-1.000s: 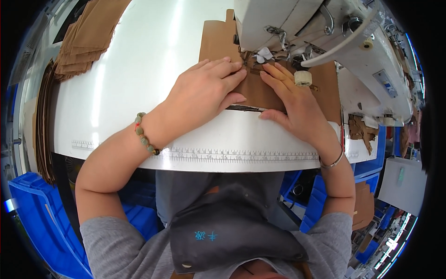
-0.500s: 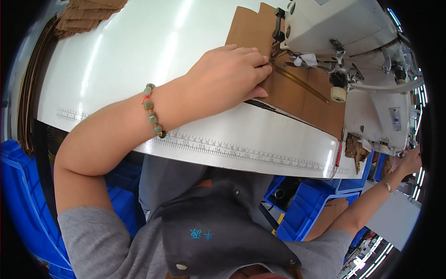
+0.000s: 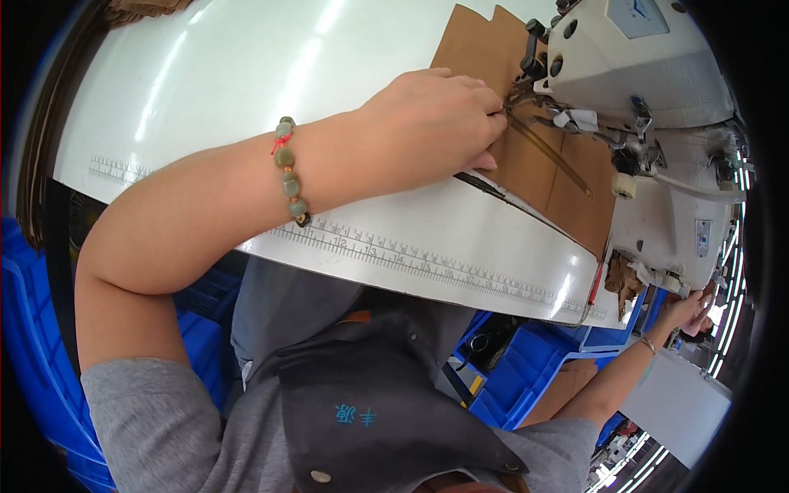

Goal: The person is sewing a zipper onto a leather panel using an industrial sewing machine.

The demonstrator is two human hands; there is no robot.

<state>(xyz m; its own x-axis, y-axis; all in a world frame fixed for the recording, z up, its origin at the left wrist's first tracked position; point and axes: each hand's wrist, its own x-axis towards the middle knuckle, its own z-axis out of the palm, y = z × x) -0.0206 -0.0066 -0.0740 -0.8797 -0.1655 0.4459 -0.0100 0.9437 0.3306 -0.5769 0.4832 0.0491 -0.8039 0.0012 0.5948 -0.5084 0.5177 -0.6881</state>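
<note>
A brown flat panel (image 3: 526, 177) lies under the head of a white sewing machine (image 3: 649, 74). Along it runs a narrow gold-brown zipper strip (image 3: 559, 160) that ends at the machine's needle area. My left hand (image 3: 448, 123), with a green bead bracelet at the wrist, is closed on the panel's near edge, fingers bent and fingertips close to the presser foot. The hand covers part of the panel. At the far right my right hand (image 3: 686, 311) reaches up beside the machine's far end. Its fingers are small and partly hidden, so their grip is unclear.
The white curved table (image 3: 246, 74) has a printed ruler scale along its front edge. A red-handled tool (image 3: 597, 279) and brown scraps (image 3: 625, 278) lie at its right end. Blue bins (image 3: 526, 361) stand below on both sides. Brown pieces (image 3: 148, 8) are stacked far left.
The whole view has shifted, with the machine now farther right and lower. My right hand appears closer to the machine's end. My left hand keeps its place by the presser foot.
</note>
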